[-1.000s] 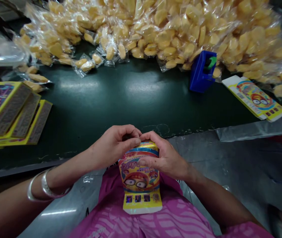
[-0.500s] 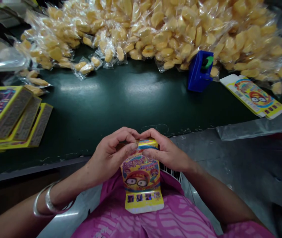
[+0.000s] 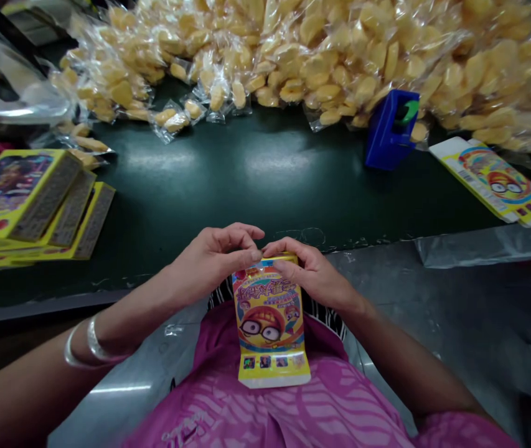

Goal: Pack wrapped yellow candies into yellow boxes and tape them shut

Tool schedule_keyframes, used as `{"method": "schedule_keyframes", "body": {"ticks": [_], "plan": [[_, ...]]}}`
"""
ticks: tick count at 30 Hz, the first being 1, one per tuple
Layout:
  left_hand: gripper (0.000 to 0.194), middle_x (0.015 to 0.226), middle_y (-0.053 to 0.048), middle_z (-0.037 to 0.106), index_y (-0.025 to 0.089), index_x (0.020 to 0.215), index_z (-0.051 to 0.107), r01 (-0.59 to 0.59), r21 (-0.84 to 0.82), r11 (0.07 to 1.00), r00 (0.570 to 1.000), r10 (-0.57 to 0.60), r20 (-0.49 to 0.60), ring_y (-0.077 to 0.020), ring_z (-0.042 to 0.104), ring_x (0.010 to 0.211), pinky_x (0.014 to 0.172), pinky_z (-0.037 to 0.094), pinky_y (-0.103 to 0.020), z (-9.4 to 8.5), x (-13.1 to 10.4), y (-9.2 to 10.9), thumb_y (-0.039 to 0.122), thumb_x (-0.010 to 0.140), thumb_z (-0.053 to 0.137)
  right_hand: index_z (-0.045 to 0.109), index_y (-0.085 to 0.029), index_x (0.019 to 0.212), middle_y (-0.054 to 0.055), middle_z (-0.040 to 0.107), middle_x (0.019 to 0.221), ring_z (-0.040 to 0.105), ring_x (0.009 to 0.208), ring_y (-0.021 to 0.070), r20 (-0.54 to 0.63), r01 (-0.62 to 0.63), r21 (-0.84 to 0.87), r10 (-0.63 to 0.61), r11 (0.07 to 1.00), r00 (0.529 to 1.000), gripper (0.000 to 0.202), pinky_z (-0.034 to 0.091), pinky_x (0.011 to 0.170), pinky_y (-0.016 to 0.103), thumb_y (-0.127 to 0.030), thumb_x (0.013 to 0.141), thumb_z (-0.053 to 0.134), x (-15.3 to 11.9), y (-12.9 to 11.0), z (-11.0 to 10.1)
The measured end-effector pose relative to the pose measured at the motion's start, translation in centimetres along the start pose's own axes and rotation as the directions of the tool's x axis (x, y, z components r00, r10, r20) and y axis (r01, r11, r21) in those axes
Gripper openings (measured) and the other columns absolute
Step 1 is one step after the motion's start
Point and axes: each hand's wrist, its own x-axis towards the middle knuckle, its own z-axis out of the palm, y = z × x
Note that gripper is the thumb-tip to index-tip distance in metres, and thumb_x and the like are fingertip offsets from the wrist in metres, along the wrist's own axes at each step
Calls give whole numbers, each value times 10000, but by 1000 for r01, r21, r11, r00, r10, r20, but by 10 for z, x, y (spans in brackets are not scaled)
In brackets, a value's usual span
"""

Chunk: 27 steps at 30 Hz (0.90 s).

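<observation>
A yellow cardboard box [image 3: 269,311] with a cartoon face in glasses lies against my lap, its printed front up and its lower flap pointing at me. My right hand [image 3: 309,270] grips its top right corner, thumb on the front and fingers over the upper edge. At the top left corner is my left hand [image 3: 228,252]; its thumb tip touches or nearly touches the box, while the bent fingers stand off above it. The fingers partly cover the top end of the box.
Across the back of the dark green table [image 3: 190,186] spreads a heap of yellow pieces in clear wrappers [image 3: 325,68]. A blue tape dispenser [image 3: 389,134] stands before it. To the right lies a flat yellow box [image 3: 503,180]; stacked yellow boxes [image 3: 55,205] sit at left.
My left fingers have lifted away from the top edge of the box and spread from the thumb. The right hand keeps its hold. The view has shifted slightly.
</observation>
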Motion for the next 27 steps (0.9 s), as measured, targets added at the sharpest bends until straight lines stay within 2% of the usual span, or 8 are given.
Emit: {"method": "schedule_keyframes", "body": {"ticks": [2, 4, 7, 11, 14, 18, 25, 27], "plan": [[224, 1084, -70, 701, 191, 559, 674, 54, -50, 997, 998, -53, 14, -244, 666, 941, 759, 531, -321, 1, 3, -1, 345, 648, 809, 620, -206, 1035, 23, 638, 938, 624, 804, 162, 1, -6, 14, 6, 1000, 1000, 310, 496, 711, 291, -491, 917, 597, -1, -2, 1], [218, 1072, -53, 704, 186, 557, 678, 85, -115, 990, 996, -84, 9, -203, 660, 884, 735, 519, -288, 1, 4, -1, 326, 637, 825, 636, -208, 1037, 46, 647, 1024, 640, 909, 188, -31, 55, -49, -56, 997, 998, 292, 511, 779, 319, -469, 909, 615, -1, -3, 2], [188, 1055, -37, 731, 190, 609, 706, 55, -254, 966, 997, -68, -41, -172, 653, 900, 784, 503, -265, 0, 3, 2, 317, 672, 830, 670, -204, 1055, 94, 609, 1228, 593, 1151, 228, -88, 199, -313, -237, 929, 968, 197, 469, 973, 381, -328, 905, 639, -3, -3, 5], [185, 956, -29, 756, 190, 668, 720, -8, -395, 919, 991, -44, -123, -149, 650, 865, 830, 499, -272, 0, 9, 4, 331, 685, 840, 644, -186, 1110, 112, 645, 1161, 612, 1102, 229, -24, 257, -533, -318, 806, 948, 202, 482, 962, 393, -191, 915, 589, -5, -6, 7], [193, 886, -25, 750, 180, 659, 703, 18, -416, 909, 986, -84, -141, -134, 645, 813, 800, 505, -263, 2, 14, 5, 301, 659, 854, 585, -190, 1130, 99, 667, 1125, 633, 1054, 231, -86, 207, -496, -285, 843, 955, 241, 501, 921, 381, -243, 900, 633, -7, -10, 7], [226, 914, -24, 735, 166, 638, 662, 80, -410, 909, 990, -121, -77, -117, 633, 733, 705, 509, -251, 8, 13, 7, 300, 666, 842, 543, -225, 1106, 61, 670, 1087, 654, 982, 206, -230, 189, -390, -294, 901, 928, 266, 509, 868, 343, -372, 909, 646, -7, -10, 12], [248, 970, -28, 720, 154, 628, 656, 72, -391, 918, 992, -107, -66, -111, 641, 747, 677, 513, -226, 11, 8, 2, 299, 683, 849, 582, -223, 978, 42, 662, 961, 623, 913, 188, -250, 273, -500, -438, 822, 863, 59, 476, 836, 318, -267, 939, 593, -2, -5, 27], [246, 977, -34, 719, 153, 629, 655, 58, -365, 929, 994, -90, -70, -114, 638, 749, 682, 513, -231, 11, 8, 2, 306, 694, 837, 591, -220, 900, 41, 654, 903, 617, 870, 183, -256, 287, -489, -450, 824, 855, 84, 474, 807, 315, -256, 960, 545, -1, -6, 29]]}}
